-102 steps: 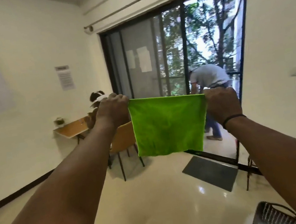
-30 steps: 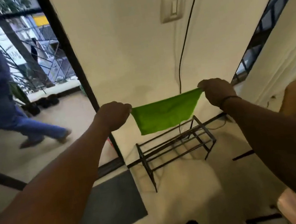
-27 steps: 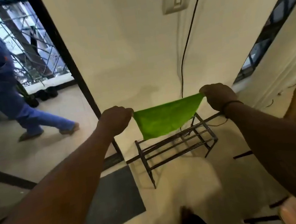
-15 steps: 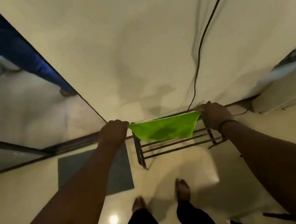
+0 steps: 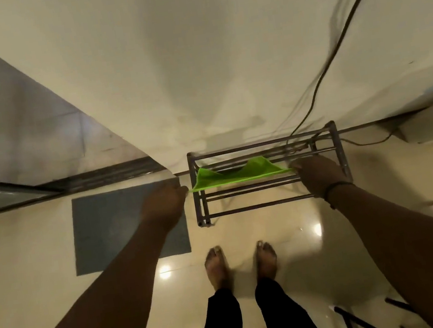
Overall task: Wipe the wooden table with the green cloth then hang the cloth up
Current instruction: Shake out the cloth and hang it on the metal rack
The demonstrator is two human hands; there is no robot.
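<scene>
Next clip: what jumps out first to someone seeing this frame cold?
The bright green cloth, stretched flat between the left hand and right hand, stands out against the pale room. It sits low over a dark metal rack standing against the wall. Below, the person's bare feet stand on glossy floor beside a grey mat.
</scene>
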